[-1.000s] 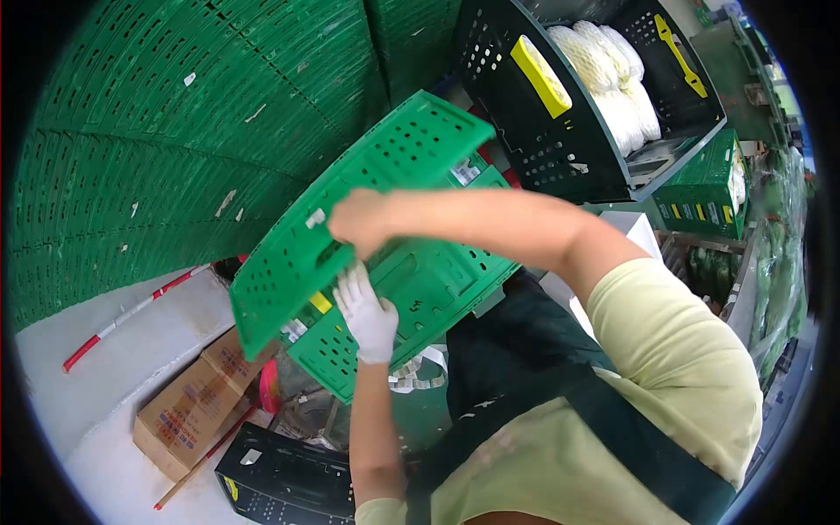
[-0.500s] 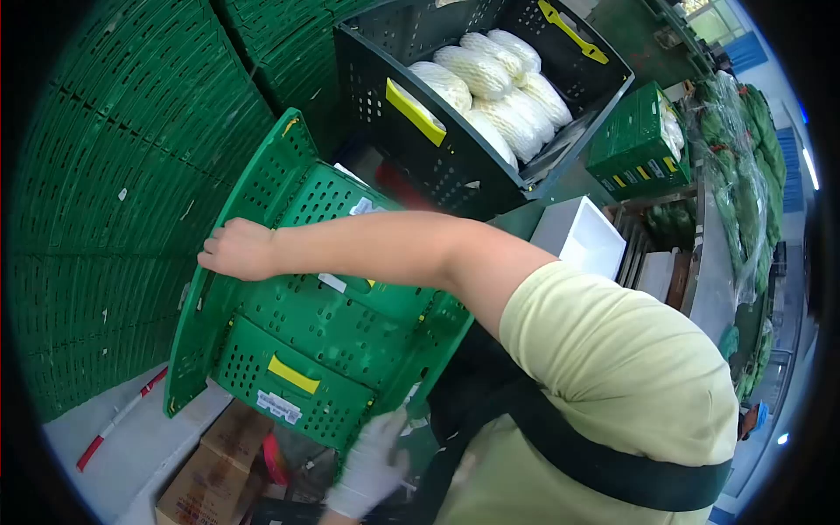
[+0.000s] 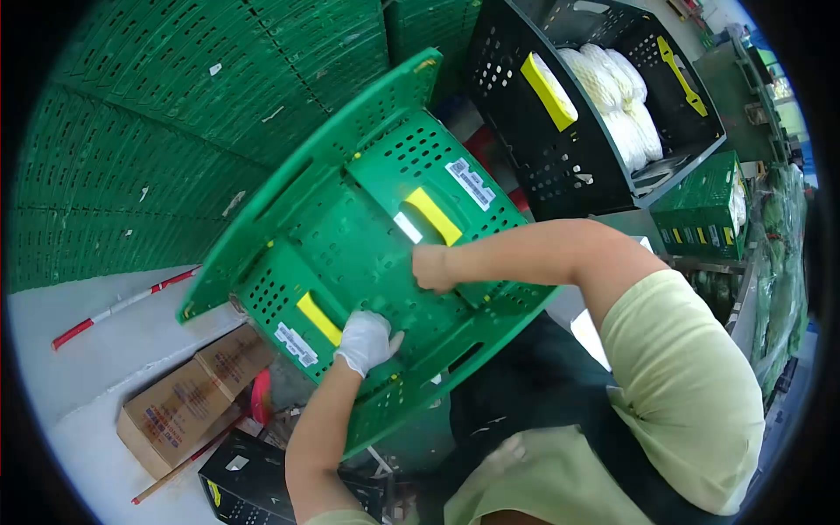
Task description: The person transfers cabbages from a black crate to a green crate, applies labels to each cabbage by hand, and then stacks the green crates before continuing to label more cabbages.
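Note:
A green folding crate (image 3: 350, 236) lies tilted in front of me, its long sides raised and its end panels folded inward. Each end panel has a yellow handle (image 3: 433, 216) and a white label. My left hand (image 3: 366, 339), in a white glove, is closed at the inner edge of the lower end panel, thumb out to the side. My right hand (image 3: 433, 267) is bare and curled closed at the edge of the upper end panel, below a small white sticker (image 3: 407, 227). The fingertips of both hands are hidden.
Stacked green crates (image 3: 149, 166) form a wall at left. A black crate (image 3: 604, 166) with white netted produce stands at upper right, beside another green crate (image 3: 696, 201). A cardboard box (image 3: 188, 402), a red-and-white pole (image 3: 122, 306) and a black crate (image 3: 241, 477) are below left.
My right hand has left the crate's far long side for the upper end panel. My gloved left hand has moved from the near side onto the lower end panel. The view has shifted.

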